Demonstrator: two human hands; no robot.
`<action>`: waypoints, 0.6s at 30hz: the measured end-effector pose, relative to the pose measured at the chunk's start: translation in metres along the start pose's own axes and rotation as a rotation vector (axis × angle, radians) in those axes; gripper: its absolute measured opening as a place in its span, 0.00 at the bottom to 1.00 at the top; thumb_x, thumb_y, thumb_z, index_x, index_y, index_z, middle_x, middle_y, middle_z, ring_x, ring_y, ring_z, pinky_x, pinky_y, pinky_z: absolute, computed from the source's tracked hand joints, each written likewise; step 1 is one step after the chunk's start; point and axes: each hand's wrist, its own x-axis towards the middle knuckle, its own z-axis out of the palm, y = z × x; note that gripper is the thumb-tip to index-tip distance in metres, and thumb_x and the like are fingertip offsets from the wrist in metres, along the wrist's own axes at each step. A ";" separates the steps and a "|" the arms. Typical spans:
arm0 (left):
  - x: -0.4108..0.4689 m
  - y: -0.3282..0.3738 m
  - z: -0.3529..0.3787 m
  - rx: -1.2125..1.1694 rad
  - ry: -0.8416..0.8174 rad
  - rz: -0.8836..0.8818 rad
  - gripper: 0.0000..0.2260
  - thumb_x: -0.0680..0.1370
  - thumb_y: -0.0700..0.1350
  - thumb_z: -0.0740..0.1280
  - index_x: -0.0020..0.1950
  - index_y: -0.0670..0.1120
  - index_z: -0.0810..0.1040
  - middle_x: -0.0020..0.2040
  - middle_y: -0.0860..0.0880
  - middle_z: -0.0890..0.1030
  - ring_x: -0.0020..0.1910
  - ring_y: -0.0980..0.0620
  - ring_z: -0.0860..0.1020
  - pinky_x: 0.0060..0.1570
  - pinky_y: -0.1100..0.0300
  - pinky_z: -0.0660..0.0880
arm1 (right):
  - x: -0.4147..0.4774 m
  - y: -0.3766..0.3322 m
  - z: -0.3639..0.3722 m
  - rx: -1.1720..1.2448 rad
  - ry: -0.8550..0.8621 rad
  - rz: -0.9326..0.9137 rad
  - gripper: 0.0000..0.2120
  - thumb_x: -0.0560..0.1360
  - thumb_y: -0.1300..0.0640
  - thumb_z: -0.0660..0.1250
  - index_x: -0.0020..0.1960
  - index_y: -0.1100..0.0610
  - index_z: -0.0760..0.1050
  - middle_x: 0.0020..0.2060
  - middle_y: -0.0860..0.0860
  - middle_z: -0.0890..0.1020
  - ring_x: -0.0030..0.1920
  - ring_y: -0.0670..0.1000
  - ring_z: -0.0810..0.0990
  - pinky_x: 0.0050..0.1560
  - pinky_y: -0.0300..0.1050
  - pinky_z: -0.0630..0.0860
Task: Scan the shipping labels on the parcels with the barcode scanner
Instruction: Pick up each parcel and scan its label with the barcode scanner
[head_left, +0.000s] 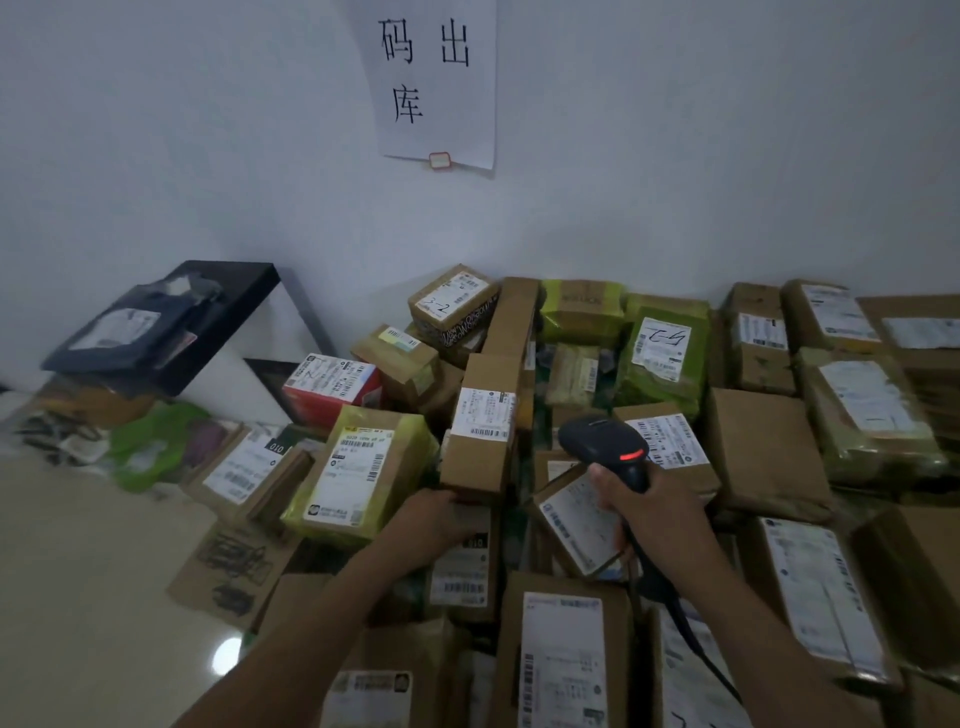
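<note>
A heap of cardboard parcels with white shipping labels fills the floor against the wall. My right hand (649, 512) grips the handle of a black barcode scanner (605, 441), whose red light glows and whose head points toward the far parcels. My left hand (431, 522) holds the near end of a long upright brown box (480, 457); that box's barcode label (483, 415) faces up. A yellow-taped parcel (358, 473) lies just left of it. The scanner's cable (696, 644) trails down toward me.
A paper sign (434, 83) hangs on the white wall. A black shelf (208, 322) with dark bags stands at the left. A green bag (150, 447) and a flat carton (228, 566) lie on the pale floor (78, 597) at the left. More labelled boxes (872, 395) crowd the right.
</note>
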 end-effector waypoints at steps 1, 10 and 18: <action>0.006 -0.003 0.006 0.053 -0.019 -0.006 0.08 0.76 0.52 0.71 0.52 0.57 0.74 0.49 0.58 0.80 0.50 0.62 0.81 0.40 0.72 0.74 | 0.001 0.000 -0.001 -0.006 0.001 0.006 0.15 0.75 0.45 0.70 0.38 0.56 0.77 0.27 0.56 0.81 0.20 0.44 0.75 0.22 0.33 0.71; 0.035 -0.033 0.041 0.203 -0.065 -0.069 0.51 0.66 0.57 0.78 0.78 0.49 0.48 0.77 0.47 0.55 0.75 0.44 0.58 0.74 0.48 0.62 | 0.006 0.001 -0.004 -0.039 -0.013 -0.002 0.13 0.74 0.44 0.69 0.40 0.53 0.77 0.33 0.58 0.83 0.24 0.42 0.79 0.23 0.31 0.72; 0.037 -0.038 0.042 0.178 -0.082 -0.039 0.49 0.68 0.50 0.79 0.79 0.48 0.50 0.78 0.45 0.47 0.76 0.44 0.59 0.73 0.51 0.65 | 0.009 -0.002 0.000 0.008 -0.048 0.009 0.17 0.68 0.38 0.68 0.40 0.53 0.77 0.31 0.58 0.83 0.22 0.45 0.77 0.23 0.38 0.75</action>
